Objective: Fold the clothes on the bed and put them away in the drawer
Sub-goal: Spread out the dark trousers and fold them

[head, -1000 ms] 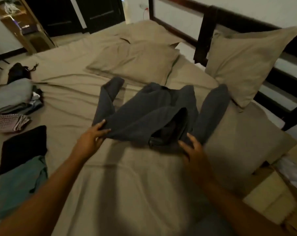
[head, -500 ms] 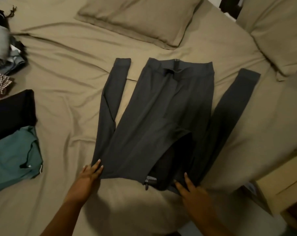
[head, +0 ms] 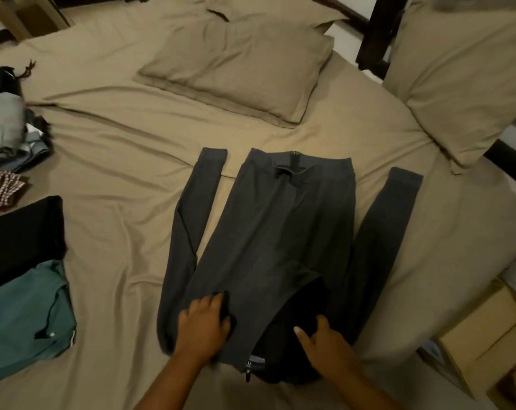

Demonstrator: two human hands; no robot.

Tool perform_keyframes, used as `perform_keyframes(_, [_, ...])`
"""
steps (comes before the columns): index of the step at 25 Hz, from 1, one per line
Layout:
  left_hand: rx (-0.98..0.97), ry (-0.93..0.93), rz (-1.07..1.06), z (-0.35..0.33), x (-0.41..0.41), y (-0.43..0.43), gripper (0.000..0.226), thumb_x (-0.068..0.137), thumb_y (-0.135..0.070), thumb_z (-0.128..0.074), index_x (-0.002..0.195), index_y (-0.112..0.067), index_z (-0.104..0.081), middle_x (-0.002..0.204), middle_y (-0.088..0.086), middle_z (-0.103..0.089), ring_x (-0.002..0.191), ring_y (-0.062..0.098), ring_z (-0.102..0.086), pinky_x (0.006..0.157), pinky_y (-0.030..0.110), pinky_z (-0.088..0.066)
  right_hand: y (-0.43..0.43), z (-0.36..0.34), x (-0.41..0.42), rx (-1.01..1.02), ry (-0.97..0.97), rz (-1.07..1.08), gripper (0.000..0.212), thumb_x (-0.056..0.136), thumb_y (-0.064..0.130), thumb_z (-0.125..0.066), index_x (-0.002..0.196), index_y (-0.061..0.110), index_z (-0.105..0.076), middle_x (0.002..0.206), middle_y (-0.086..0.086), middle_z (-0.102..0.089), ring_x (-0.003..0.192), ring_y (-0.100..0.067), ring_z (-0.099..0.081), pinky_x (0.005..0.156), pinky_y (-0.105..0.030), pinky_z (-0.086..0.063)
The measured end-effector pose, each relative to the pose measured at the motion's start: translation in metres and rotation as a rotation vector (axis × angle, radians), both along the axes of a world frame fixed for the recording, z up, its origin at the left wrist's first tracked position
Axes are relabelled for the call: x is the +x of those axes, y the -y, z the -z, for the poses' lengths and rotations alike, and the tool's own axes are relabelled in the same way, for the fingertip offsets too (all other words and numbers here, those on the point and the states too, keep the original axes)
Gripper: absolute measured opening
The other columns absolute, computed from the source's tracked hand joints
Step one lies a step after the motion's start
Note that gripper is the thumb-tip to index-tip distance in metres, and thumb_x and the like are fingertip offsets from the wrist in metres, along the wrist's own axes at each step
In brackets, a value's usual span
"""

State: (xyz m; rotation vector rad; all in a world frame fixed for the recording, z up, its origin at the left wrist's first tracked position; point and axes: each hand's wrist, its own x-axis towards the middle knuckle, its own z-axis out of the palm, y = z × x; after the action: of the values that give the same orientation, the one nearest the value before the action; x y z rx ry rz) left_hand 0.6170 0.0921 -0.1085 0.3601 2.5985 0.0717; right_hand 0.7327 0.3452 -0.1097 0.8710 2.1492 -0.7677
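Smooth charcoal jacket [head: 280,232], flat on creased tan bed [head: 117,173]: left hand [head: 203,327] fingers bunch its fabric; right hand [head: 327,341] fingers rest released on it.

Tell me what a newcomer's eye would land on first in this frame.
A dark grey jacket lies flat in the middle of the bed, sleeves spread to either side, with the left hand and right hand at its near end. Behind it sit two tan pillows, and folded clothes line the bed's left edge.
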Motion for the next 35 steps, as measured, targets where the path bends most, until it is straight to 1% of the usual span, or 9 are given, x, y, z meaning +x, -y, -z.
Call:
perform_keyframes(2, [0.156, 0.093, -0.066, 0.009, -0.015, -0.041, 0.081, 0.088, -0.071, -0.049, 0.154, -0.029, -0.029, 0.149, -0.006, -0.046, 0.135, 0.021, -0.043, 0.108, 0.044, -0.036, -0.012, 0.010, -0.019, -0.146, -0.028, 0.211, 0.092, 0.083, 0.075, -0.054, 0.146, 0.012, -0.034, 0.128, -0.011, -0.065, 0.105, -0.029, -0.069, 0.091, -0.038, -0.055])
perform_keyframes(4, [0.213, 0.097, -0.107, 0.027, -0.030, -0.065, 0.081, 0.087, -0.072, -0.050, 0.152, -0.027, -0.034, 0.146, -0.006, -0.050, 0.133, 0.020, -0.047, 0.106, 0.043, -0.038, -0.021, 0.015, -0.035, -0.224, -0.086, 0.302, 0.075, 0.084, 0.059, -0.070, 0.135, 0.013, -0.040, 0.119, -0.005, -0.064, 0.094, -0.020, -0.068, 0.085, -0.030, -0.054])
perform_keyframes(9, [0.518, -0.033, -0.413, 0.045, -0.032, -0.067, 0.030, 0.099, -0.040, -0.056, 0.113, -0.017, -0.068, 0.114, 0.003, -0.067, 0.107, 0.025, -0.065, 0.091, 0.035, -0.048, -0.030, 0.017, -0.057, -0.174, -0.421, 0.298, 0.020, 0.095, 0.024, -0.067, 0.112, 0.028, -0.057, 0.102, 0.005, -0.065, 0.102, -0.019, -0.066, 0.083, -0.022, -0.046])
perform_keyframes(15, [0.447, -0.073, -0.250, 0.019, -0.121, -0.080, 0.046, 0.093, -0.046, -0.063, 0.132, -0.022, -0.059, 0.126, 0.003, -0.060, 0.118, 0.024, -0.058, 0.098, 0.041, -0.048, -0.112, 0.008, -0.128, 0.152, -0.455, 0.164, 0.029, 0.096, 0.023, -0.057, 0.124, 0.020, -0.060, 0.127, -0.009, -0.061, 0.110, -0.027, -0.061, 0.095, -0.038, -0.050])
perform_keyframes(21, [0.329, -0.143, -0.133, 0.025, -0.319, -0.188, 0.081, 0.094, -0.037, -0.066, 0.158, -0.036, -0.017, 0.152, 0.019, -0.034, 0.134, 0.039, -0.042, 0.112, 0.052, -0.038, -0.239, 0.013, -0.299, 0.380, -0.589, -0.105, 0.069, 0.095, 0.040, -0.066, 0.154, 0.032, -0.033, 0.155, -0.013, -0.030, 0.137, -0.037, -0.036, 0.110, -0.051, -0.040])
perform_keyframes(25, [0.175, -0.119, -0.028, 0.046, -0.372, -0.220, 0.075, 0.093, -0.044, -0.066, 0.156, -0.036, -0.025, 0.154, 0.021, -0.030, 0.137, 0.044, -0.035, 0.112, 0.053, -0.033, -0.270, 0.047, -0.337, 0.311, -0.546, -0.156, 0.050, 0.092, 0.042, -0.069, 0.138, 0.029, -0.054, 0.141, -0.013, -0.038, 0.127, -0.035, -0.043, 0.106, -0.043, -0.042])
perform_keyframes(29, [0.372, -0.149, -0.142, 0.058, -0.390, -0.214, 0.037, 0.091, -0.032, -0.072, 0.121, -0.012, -0.062, 0.115, 0.016, -0.061, 0.108, 0.034, -0.058, 0.091, 0.040, -0.044, -0.286, 0.068, -0.344, 0.223, -0.609, 0.073, 0.015, 0.093, 0.030, -0.070, 0.098, 0.016, -0.069, 0.105, -0.008, -0.065, 0.100, -0.026, -0.061, 0.080, -0.027, -0.039])
perform_keyframes(31, [0.527, -0.131, -0.373, 0.054, -0.404, -0.208, 0.019, 0.097, -0.025, -0.064, 0.108, -0.012, -0.058, 0.104, 0.008, -0.061, 0.099, 0.024, -0.058, 0.083, 0.036, -0.043, -0.301, 0.065, -0.348, 0.206, -0.642, 0.317, 0.016, 0.095, 0.029, -0.069, 0.101, 0.015, -0.071, 0.105, -0.005, -0.067, 0.100, -0.025, -0.061, 0.080, -0.028, -0.039])
perform_keyframes(35, [0.644, -0.154, -0.570, 0.058, -0.428, -0.209, 0.016, 0.102, -0.019, -0.054, 0.118, -0.019, -0.049, 0.116, 0.008, -0.060, 0.108, 0.022, -0.058, 0.086, 0.034, -0.047, -0.309, 0.075, -0.361, 0.242, -0.653, 0.549, 0.019, 0.098, 0.028, -0.064, 0.108, 0.012, -0.068, 0.114, -0.011, -0.068, 0.106, -0.028, -0.061, 0.081, -0.030, -0.039])
